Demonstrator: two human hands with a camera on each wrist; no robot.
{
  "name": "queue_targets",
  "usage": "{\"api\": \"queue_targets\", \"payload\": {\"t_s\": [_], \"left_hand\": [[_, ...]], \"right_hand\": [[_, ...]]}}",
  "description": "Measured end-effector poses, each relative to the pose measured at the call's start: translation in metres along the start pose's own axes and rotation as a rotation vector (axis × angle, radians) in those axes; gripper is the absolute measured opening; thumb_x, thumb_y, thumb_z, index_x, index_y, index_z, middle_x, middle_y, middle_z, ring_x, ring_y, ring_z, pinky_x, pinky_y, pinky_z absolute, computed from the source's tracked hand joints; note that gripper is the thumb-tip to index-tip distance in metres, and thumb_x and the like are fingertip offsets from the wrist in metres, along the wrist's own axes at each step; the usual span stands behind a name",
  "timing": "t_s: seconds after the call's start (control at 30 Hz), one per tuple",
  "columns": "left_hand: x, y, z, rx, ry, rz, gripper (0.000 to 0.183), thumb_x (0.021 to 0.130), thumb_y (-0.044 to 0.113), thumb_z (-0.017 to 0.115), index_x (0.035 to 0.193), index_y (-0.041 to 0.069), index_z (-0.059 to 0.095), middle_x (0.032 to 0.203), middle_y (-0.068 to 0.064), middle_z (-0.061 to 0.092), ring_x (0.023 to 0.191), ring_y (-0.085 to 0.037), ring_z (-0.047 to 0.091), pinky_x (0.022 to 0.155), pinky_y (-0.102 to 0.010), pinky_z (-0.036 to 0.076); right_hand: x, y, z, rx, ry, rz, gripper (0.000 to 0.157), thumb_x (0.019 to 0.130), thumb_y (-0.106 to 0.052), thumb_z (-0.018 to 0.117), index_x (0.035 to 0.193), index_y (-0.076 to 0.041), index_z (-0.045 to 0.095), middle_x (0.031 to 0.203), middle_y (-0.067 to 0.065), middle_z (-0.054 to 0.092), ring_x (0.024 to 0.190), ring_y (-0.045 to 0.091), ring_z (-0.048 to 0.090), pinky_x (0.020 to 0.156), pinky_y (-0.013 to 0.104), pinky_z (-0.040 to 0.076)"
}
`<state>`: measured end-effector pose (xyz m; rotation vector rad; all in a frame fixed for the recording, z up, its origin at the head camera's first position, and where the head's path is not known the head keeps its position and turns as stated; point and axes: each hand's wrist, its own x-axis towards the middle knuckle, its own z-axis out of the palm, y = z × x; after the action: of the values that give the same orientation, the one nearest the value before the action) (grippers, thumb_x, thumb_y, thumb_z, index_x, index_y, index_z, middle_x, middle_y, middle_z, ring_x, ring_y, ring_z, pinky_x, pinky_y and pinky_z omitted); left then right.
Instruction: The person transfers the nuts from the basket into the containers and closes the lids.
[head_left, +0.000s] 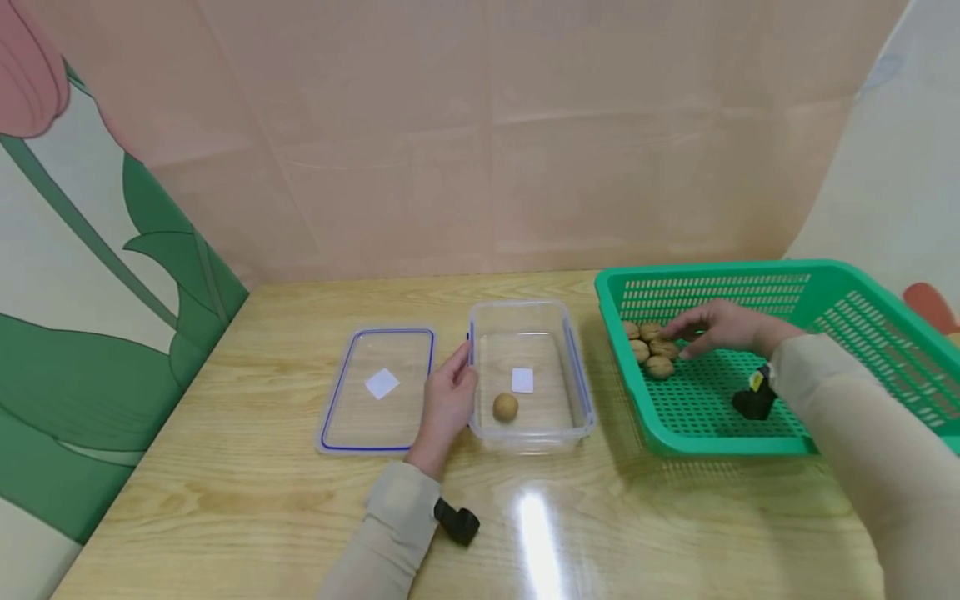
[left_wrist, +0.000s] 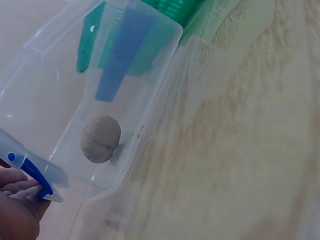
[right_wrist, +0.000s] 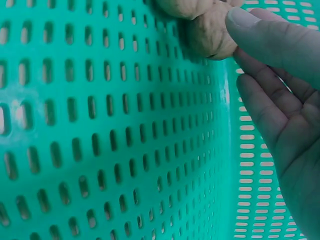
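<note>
My left hand (head_left: 448,398) holds the left side wall of a clear plastic food container (head_left: 529,435), its fingers at a blue-edged side latch (left_wrist: 37,175). One walnut (head_left: 506,407) lies inside, toward the near left corner. Over at the right, my right hand (head_left: 716,325) reaches into a green plastic basket (head_left: 720,444). Thumb and fingers there pinch a walnut (right_wrist: 212,32) that sits among several others (head_left: 660,367) against the basket's left side. The far side of that walnut is hidden.
Left of the container lies its clear lid (head_left: 352,433) with a blue seal and a white square (head_left: 382,383). Another white square (head_left: 522,380) shows at the container's floor. The wooden table (head_left: 247,467) meets a pinkish covered wall (head_left: 450,167) at the back.
</note>
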<state>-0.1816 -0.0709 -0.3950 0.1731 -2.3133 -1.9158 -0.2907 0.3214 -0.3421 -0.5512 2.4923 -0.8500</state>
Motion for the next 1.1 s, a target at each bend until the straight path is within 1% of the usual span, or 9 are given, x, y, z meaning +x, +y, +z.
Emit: {"api": "queue_targets", "payload": {"t_s": [0.2, 0.4, 0.57, 0.7, 0.83, 0.93, 1.1], "left_hand": [[0.0, -0.001, 0.0, -0.001, 0.005, 0.005, 0.044, 0.09, 0.008, 0.05, 0.134, 0.011, 0.048, 0.138, -0.006, 0.047, 0.127, -0.021, 0.044, 0.103, -0.031, 0.041], [-0.001, -0.002, 0.001, -0.002, 0.015, 0.038, 0.043, 0.09, 0.006, 0.05, 0.133, 0.009, 0.049, 0.137, -0.008, 0.048, 0.126, -0.022, 0.045, 0.102, -0.031, 0.041], [0.001, -0.002, 0.002, -0.003, 0.013, 0.017, 0.043, 0.09, 0.008, 0.05, 0.134, 0.011, 0.048, 0.138, -0.006, 0.047, 0.127, -0.02, 0.045, 0.102, -0.03, 0.041], [0.001, -0.003, 0.002, -0.003, 0.013, 0.016, 0.043, 0.09, 0.008, 0.05, 0.134, 0.011, 0.048, 0.138, -0.006, 0.047, 0.127, -0.02, 0.045, 0.103, -0.03, 0.04], [0.0, -0.003, 0.002, -0.004, 0.011, 0.009, 0.044, 0.09, 0.008, 0.05, 0.134, 0.011, 0.048, 0.138, -0.005, 0.047, 0.127, -0.02, 0.044, 0.103, -0.03, 0.04], [0.0, -0.003, 0.002, -0.002, 0.015, 0.018, 0.043, 0.09, 0.007, 0.05, 0.134, 0.01, 0.048, 0.138, -0.006, 0.047, 0.127, -0.021, 0.044, 0.103, -0.031, 0.04], [0.0, -0.002, 0.002, -0.003, 0.02, 0.023, 0.043, 0.091, 0.007, 0.05, 0.133, 0.009, 0.048, 0.138, -0.007, 0.047, 0.127, -0.021, 0.044, 0.103, -0.031, 0.04]], "right_hand": [[0.004, 0.002, 0.003, -0.012, 0.009, -0.004, 0.049, 0.073, -0.017, 0.076, 0.117, 0.0, 0.061, 0.127, 0.025, 0.054, 0.114, 0.041, 0.05, 0.087, 0.043, 0.053], [0.01, 0.002, 0.006, -0.03, -0.028, -0.017, 0.05, 0.073, -0.016, 0.076, 0.117, 0.001, 0.061, 0.125, 0.026, 0.054, 0.11, 0.037, 0.054, 0.084, 0.039, 0.054], [0.014, 0.001, 0.008, -0.042, -0.059, -0.017, 0.052, 0.072, -0.015, 0.076, 0.118, 0.003, 0.06, 0.126, 0.026, 0.054, 0.112, 0.038, 0.052, 0.086, 0.04, 0.053], [0.015, 0.002, 0.008, -0.046, -0.065, -0.019, 0.05, 0.073, -0.014, 0.076, 0.117, 0.003, 0.061, 0.123, 0.026, 0.055, 0.11, 0.037, 0.054, 0.085, 0.04, 0.054], [0.013, 0.0, 0.006, -0.081, -0.048, -0.023, 0.048, 0.073, -0.016, 0.076, 0.116, 0.001, 0.062, 0.121, 0.024, 0.057, 0.107, 0.034, 0.056, 0.083, 0.039, 0.054], [0.012, -0.003, 0.004, -0.1, -0.025, -0.021, 0.049, 0.074, -0.019, 0.076, 0.117, 0.0, 0.062, 0.121, 0.024, 0.058, 0.107, 0.034, 0.056, 0.083, 0.041, 0.054], [0.011, -0.004, 0.002, -0.078, -0.001, -0.001, 0.051, 0.075, -0.02, 0.075, 0.119, 0.0, 0.06, 0.123, 0.024, 0.056, 0.109, 0.036, 0.054, 0.085, 0.043, 0.053]]}}
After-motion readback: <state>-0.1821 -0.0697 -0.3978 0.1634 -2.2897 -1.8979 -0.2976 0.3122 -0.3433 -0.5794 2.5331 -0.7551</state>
